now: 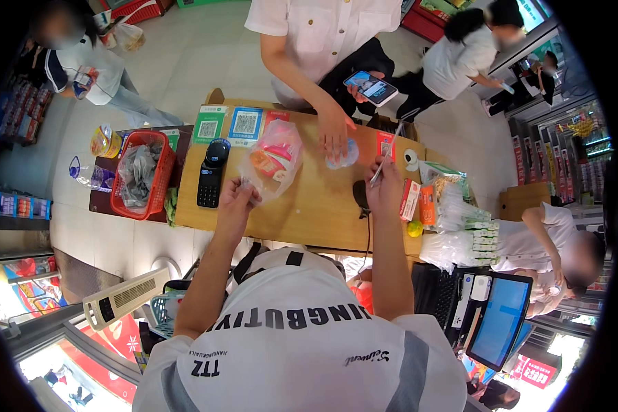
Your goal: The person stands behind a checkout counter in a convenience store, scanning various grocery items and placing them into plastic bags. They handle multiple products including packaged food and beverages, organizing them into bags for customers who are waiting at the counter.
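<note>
My left hand [239, 198] pinches the near corner of a translucent plastic bag [283, 180]. Inside the bag are packaged goods [275, 154] in orange, pink and white. Between the fingers of my right hand [384, 183] is a long, thin, pale object [390, 149], slanting away from me; its kind is unclear. Another person's hand [333, 131] reaches down to a clear round container [345, 155] on the wooden counter [298, 221]. That person's other hand holds a lit smartphone [371, 87]. Just left of my right hand lies a dark corded device [360, 195].
A black payment terminal [211, 175] and printed code cards [245, 123] stand at left, beside a red basket [143, 175] of grey bags. Small boxes [410, 200], a yellow-green ball [415, 228] and wrapped packs [456, 226] line the right. A monitor [499, 319] sits lower right. People stand around.
</note>
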Available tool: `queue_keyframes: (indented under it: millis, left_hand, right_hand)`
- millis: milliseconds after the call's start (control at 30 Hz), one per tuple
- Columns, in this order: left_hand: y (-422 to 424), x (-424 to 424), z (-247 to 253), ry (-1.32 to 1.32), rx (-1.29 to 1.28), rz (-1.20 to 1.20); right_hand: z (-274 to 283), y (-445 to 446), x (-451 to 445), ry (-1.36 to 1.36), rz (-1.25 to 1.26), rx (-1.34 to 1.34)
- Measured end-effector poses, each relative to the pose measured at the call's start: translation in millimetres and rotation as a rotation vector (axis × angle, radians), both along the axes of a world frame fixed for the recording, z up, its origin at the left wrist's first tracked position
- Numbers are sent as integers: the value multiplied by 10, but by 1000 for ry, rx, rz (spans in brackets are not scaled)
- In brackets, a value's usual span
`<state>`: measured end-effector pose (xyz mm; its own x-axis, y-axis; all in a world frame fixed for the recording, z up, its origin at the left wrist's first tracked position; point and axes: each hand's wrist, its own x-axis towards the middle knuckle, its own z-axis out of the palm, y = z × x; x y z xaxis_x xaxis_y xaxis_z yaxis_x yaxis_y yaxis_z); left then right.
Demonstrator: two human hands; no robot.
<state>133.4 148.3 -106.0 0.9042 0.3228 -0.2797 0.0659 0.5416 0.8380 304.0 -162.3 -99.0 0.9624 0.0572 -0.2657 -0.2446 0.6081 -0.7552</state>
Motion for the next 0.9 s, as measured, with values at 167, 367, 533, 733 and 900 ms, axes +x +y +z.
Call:
queue_keyframes:
  millis: [167, 367, 533, 733, 900]
  left_hand:
    - [6, -40, -30, 110, 125, -52]
    - [-10, -62, -7, 138, 103, -80]
    - [-20, -89, -23, 134, 89, -110]
    - [-21, -85, -2, 170, 338, -71]
    - [-51, -96, -111, 147, 151, -21]
  right_hand:
    - [46, 56, 149, 94, -41, 35]
    - [297, 184, 21, 159, -54, 53]
    - [306, 246, -2, 227, 182, 297]
    - [298, 361, -118, 17, 307, -203]
    - [573, 946, -364, -232, 117, -344]
